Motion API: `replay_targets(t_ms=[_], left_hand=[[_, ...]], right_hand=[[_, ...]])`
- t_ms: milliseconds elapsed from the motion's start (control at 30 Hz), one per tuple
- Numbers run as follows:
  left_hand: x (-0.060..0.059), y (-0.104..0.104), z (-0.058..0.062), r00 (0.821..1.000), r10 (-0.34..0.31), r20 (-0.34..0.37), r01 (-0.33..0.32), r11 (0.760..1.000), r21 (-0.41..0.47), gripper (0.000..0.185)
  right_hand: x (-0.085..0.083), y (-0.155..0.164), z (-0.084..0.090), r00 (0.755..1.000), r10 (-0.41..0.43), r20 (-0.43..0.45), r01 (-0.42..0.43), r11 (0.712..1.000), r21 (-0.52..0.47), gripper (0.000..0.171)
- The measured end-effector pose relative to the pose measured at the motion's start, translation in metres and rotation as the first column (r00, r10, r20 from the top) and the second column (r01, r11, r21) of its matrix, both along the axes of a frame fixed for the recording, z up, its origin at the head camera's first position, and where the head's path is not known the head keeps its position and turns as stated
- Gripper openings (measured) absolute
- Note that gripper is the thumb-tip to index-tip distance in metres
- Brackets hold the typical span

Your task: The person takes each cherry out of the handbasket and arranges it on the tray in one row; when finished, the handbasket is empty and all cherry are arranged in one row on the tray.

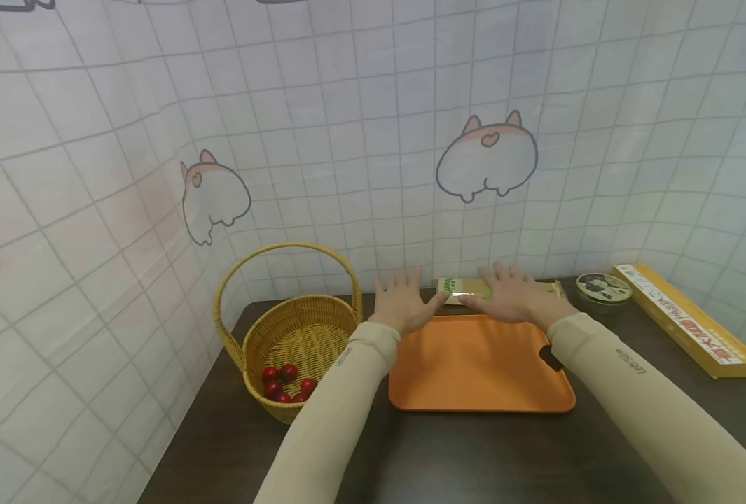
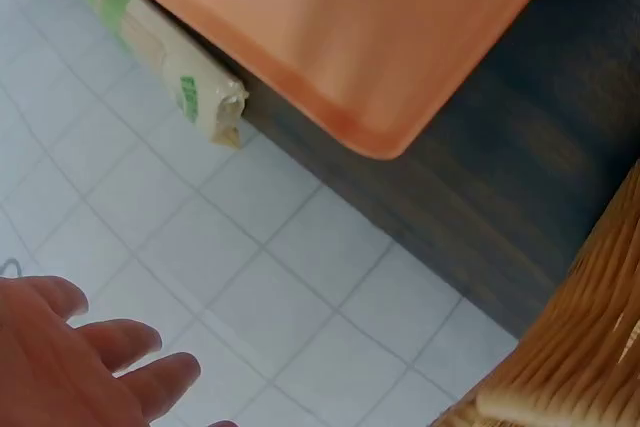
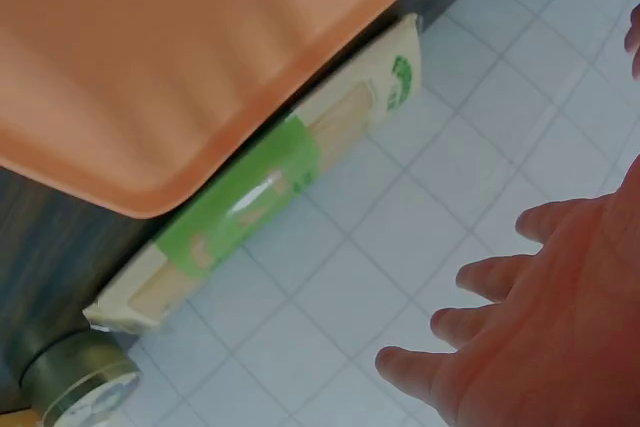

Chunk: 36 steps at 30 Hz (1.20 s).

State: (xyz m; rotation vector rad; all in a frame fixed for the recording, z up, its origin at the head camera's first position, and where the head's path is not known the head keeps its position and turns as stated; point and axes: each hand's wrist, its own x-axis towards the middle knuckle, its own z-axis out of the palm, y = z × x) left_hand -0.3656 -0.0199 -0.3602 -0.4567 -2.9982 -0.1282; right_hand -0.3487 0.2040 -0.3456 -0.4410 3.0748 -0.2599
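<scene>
Both sets of fingers are spread and straight, gripping nothing. The left hand and right hand hover at the far edge of the orange tray, thumbs nearly meeting above the long pasta packet that lies between the tray's far edge and the tiled backdrop. From the head view the hands cover most of the packet, and whether the thumbs touch it is hard to tell. The right wrist view shows the packet's whole length (green band, pale ends), just beside the tray rim, with the fingers apart from it; the left wrist view catches only one end.

On the dark table, a wicker basket holding small red fruits stands near the left edge. A round tin and a long yellow box sit toward the far right corner.
</scene>
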Motion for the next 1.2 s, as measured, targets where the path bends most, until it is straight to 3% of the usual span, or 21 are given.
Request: replay_targets(t_ms=[200,333,567,733,800,867,1000,1100,1200], left_hand=[[0.011,-0.001,-0.009,0.999,-0.031,0.044,0.028,0.997,0.065,0.086],[0.025,-0.003,-0.017,0.996,-0.081,0.026,0.078,0.992,0.103,0.071],[0.061,-0.019,-0.022,0.983,-0.168,-0.073,0.179,0.964,0.195,0.036],[0.082,-0.046,-0.015,0.975,-0.147,-0.169,0.199,0.914,0.354,0.026],[0.088,-0.061,-0.012,0.969,-0.106,-0.221,0.197,0.874,0.444,0.023],[0.091,-0.078,-0.01,0.956,-0.045,-0.29,0.204,0.812,0.547,0.018],[0.095,-0.116,-0.004,0.928,0.092,-0.36,0.227,0.626,0.746,0.018],[0.098,-0.145,0.0,0.908,0.231,-0.349,0.201,0.492,0.847,0.027],[0.099,-0.17,0.001,0.854,0.4,-0.333,0.191,0.355,0.915,0.028]], right_hand=[[0.005,-0.004,-0.013,0.999,0.037,-0.034,-0.038,0.999,-0.024,0.098],[0.012,-0.012,-0.022,0.994,0.07,-0.079,-0.075,0.996,-0.052,0.093],[0.035,-0.029,-0.031,0.988,0.11,-0.108,-0.123,0.985,-0.124,0.077],[0.051,-0.042,-0.039,0.991,0.119,-0.067,-0.128,0.981,-0.148,0.062],[0.055,-0.048,-0.044,0.99,0.129,-0.065,-0.138,0.977,-0.161,0.057],[0.058,-0.055,-0.05,0.985,0.152,-0.078,-0.164,0.97,-0.181,0.052],[0.066,-0.072,-0.058,0.975,0.199,-0.097,-0.219,0.936,-0.274,0.042],[0.074,-0.088,-0.057,0.966,0.246,-0.075,-0.254,0.869,-0.423,0.035],[0.083,-0.105,-0.055,0.948,0.314,-0.052,-0.284,0.758,-0.587,0.03]])
